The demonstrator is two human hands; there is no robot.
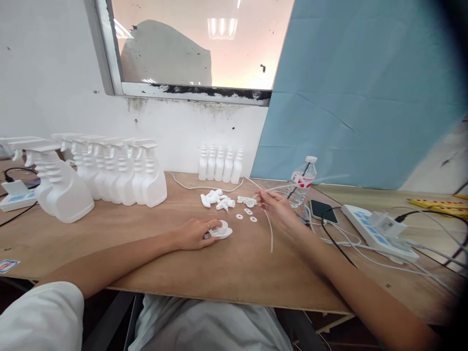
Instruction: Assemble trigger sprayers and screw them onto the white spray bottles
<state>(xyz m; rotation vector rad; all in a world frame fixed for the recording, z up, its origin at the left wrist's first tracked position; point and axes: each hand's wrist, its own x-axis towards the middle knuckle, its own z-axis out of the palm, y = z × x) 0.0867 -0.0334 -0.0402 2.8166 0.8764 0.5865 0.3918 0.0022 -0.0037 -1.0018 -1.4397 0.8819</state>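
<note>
My left hand point(195, 234) rests on the table with its fingers closed around a white spray head point(224, 232), whose round collar faces up. Held up to the right, my right hand point(276, 207) pinches thin white plastic tubing; one tube point(271, 234) hangs down toward the table, and other thin lengths stick out near the fingers. Between the hands lie several flat white ring washers point(239, 216). Just beyond them is a small pile of white trigger sprayer heads point(215, 197), and another white sprayer piece point(245, 200) is beside my right fingertips.
Several white spray bottles with heads point(124, 175) stand at left. Headless white bottles point(219, 165) line the wall. A water bottle point(302, 180), phone point(323, 211), power strip point(376, 234) and tangled cables occupy the right. Another power strip point(18, 196) lies far left.
</note>
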